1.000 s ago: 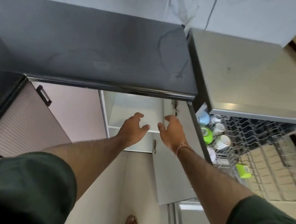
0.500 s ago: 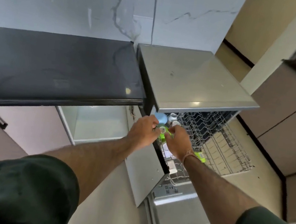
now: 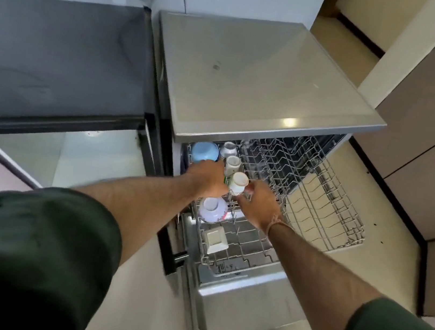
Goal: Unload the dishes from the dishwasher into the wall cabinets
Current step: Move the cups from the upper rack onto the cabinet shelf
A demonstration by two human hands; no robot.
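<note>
Head view, centre frame: both hands reach into the pulled-out upper rack (image 3: 317, 208). Left hand (image 3: 208, 177), grip unclear; right hand (image 3: 256, 206) grip closing beside a white cup (image 3: 238, 182). Lift straight up, clearing the neighbouring cups.

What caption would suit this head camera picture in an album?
Both hands, left hand and right hand, reach among cups in the pulled-out dishwasher rack beside a blue bowl.
</note>
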